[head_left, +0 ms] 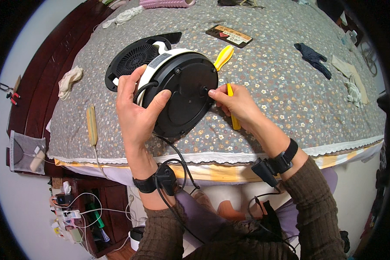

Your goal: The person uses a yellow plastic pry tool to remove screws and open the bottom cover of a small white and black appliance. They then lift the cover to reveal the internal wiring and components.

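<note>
A white-and-black electric appliance (182, 97) is tipped over on the bed, its round black base turned toward me. My left hand (136, 106) grips its side, thumb on the base and fingers round the white body, beside a black power cord. My right hand (235, 103) has its thumb and fingertips at a small dark foot near the base's right edge. Tucked in that hand is a slim yellow screwdriver (234, 116), thin end pointing away. A thicker yellow-and-white handle (224, 57) lies just past the base. Beyond the body lies a black vented grille part (136, 58).
The flowered bedspread (273, 65) carries a printed flat case (229, 35), a dark knitted piece (312, 58), white cloths, a pink roller (167, 3) and a yellowish corded stick (92, 125). At lower left stands a dark cabinet (112, 216) with tangled cables. Black wrist straps trail cables.
</note>
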{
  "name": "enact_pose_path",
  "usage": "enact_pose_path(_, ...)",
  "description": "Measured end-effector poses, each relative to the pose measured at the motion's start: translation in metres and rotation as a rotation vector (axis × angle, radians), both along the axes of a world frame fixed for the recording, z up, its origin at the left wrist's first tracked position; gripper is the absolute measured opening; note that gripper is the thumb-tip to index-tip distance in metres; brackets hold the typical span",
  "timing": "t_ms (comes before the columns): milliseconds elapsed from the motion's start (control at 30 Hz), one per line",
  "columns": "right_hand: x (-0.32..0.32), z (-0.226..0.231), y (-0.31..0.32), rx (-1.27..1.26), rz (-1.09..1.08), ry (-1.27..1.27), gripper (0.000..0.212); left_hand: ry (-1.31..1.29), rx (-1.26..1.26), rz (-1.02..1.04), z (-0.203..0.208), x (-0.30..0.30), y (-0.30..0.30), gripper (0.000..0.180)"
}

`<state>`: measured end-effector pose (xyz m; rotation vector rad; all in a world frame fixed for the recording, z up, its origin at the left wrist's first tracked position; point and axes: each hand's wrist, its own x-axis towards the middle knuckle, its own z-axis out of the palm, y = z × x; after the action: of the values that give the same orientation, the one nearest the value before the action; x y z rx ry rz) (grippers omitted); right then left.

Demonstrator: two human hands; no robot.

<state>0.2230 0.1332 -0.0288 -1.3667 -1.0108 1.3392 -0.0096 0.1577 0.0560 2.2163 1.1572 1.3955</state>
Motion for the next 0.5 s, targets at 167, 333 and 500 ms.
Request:
enact_pose_path(167, -0.002, 0.001, 0.001, -0.001, -0.010, -0.035, 0.027, 0.000, 0.007, -0.004, 0.001, 0.002, 0.000, 0.063)
enact_pose_path(333, -0.005, 0.003, 0.007, -0.022, -0.046, -0.062, 0.028, 0.011, 0.004, -0.003, 0.002, 0.002, 0.000, 0.062)
enact_pose_path(500, -0.005, 0.004, 0.012, -0.018, -0.074, -0.028, 0.030, 0.021, 0.007, 0.000, 0.002, 0.002, -0.001, 0.062)
